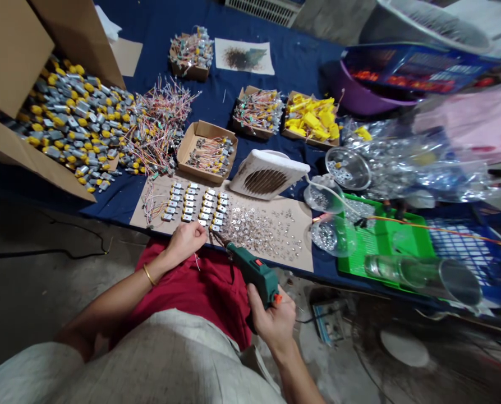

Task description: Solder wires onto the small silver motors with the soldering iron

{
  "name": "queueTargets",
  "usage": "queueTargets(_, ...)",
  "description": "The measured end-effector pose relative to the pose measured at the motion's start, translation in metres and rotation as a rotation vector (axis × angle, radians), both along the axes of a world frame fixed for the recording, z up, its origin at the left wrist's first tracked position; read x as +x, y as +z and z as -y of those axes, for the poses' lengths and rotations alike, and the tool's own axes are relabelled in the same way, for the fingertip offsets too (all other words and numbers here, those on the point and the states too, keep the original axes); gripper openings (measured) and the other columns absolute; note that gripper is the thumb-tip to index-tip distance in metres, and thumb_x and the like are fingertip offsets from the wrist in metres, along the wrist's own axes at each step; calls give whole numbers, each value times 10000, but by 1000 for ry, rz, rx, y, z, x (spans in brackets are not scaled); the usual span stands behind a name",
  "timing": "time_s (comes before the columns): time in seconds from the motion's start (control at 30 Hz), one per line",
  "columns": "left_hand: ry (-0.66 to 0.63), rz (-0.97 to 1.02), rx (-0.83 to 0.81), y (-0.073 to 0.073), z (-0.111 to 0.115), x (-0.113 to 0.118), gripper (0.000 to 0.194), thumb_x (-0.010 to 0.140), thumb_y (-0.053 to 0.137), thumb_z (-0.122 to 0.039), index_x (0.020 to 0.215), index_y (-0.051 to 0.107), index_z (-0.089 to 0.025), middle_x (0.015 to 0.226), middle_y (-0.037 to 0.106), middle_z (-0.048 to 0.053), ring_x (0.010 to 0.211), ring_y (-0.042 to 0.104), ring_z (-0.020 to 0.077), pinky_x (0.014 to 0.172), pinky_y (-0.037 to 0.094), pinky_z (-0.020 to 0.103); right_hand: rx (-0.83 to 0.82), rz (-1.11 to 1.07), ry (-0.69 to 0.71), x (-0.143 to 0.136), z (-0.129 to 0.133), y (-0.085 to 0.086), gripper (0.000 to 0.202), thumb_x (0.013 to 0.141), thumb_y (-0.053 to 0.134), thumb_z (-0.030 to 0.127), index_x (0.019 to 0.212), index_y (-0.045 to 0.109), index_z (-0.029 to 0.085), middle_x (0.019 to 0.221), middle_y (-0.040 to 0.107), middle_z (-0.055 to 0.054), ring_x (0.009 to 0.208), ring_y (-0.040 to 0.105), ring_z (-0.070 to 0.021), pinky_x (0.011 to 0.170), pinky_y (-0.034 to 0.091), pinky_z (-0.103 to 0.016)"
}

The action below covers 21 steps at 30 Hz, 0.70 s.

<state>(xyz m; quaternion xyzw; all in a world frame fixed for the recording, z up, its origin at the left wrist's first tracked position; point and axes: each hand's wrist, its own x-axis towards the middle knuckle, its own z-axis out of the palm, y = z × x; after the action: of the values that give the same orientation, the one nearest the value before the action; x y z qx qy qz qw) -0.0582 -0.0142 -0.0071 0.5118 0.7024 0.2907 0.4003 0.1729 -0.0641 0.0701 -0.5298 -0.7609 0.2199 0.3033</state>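
My right hand (273, 320) is wrapped round the handle of a green soldering gun (254, 270) with a red switch. Its tip points left and touches or hovers by the front end of the rows of small motors (186, 209); which, I cannot tell. Close to that tip, my left hand (187, 242) is closed in a pinch, and a thin pale wire (197, 261) hangs below its fingers. The motors lie in neat columns on a cardboard sheet (157, 191). Many small metal pieces (258, 227) are scattered to their right, and loose wires (151, 205) lie to their left.
A white-framed fan (271, 173) stands behind the sheet. Beyond are boxes of wired motors (210, 156) and yellow parts (312, 118). A large carton (6, 56) spills motors at left. At right are a green tray (410, 233), bowls (348, 168) and a purple basin (359, 95).
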Motion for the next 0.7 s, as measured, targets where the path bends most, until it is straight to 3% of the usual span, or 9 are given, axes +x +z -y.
queueTargets(0.2, 7, 15, -5, -1, 0, 0, 116, 783, 574, -205, 709, 654, -164, 570, 587, -22, 541, 505, 105, 555, 351, 213, 67, -11, 152, 5, -1, -6, 73, 866, 593, 209, 872, 665, 197, 752, 708, -59, 660, 678, -188, 624, 558, -284)
queueTargets(0.33, 10, 17, -1, -2, 0, 0, 114, 780, 578, -207, 707, 655, -166, 570, 587, -23, 541, 504, 104, 553, 350, 210, 85, -36, 269, 8, 0, -10, 265, 839, 617, 185, 1101, 656, 195, 925, 740, -98, 779, 718, -218, 672, 586, -307)
queueTargets(0.53, 11, 16, 0, 0, 0, 0, 110, 772, 579, -208, 701, 651, -165, 556, 575, -29, 525, 495, 102, 552, 345, 216, 181, -7, 140, 10, 2, -7, 127, 843, 617, 195, 957, 671, 205, 811, 729, -66, 668, 700, -205, 615, 573, -301)
queueTargets(0.7, 26, 14, -18, -1, 0, 0, 105, 769, 580, -217, 712, 652, -167, 567, 583, -27, 533, 499, 105, 550, 344, 214, 144, 49, 57, 11, 4, -3, 91, 872, 589, 240, 831, 661, 204, 687, 684, -44, 578, 644, -181, 574, 536, -288)
